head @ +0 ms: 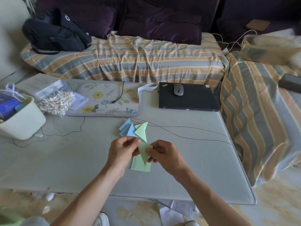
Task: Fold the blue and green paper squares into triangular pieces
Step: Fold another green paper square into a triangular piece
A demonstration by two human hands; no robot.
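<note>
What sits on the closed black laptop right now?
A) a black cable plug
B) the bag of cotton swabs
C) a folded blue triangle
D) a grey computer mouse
D: a grey computer mouse rests on the lid of the closed black laptop at the table's far right.

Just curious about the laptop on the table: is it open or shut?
Shut. The black laptop lies flat with its lid down, no screen or keys showing, and a grey mouse sits on the lid.
</note>
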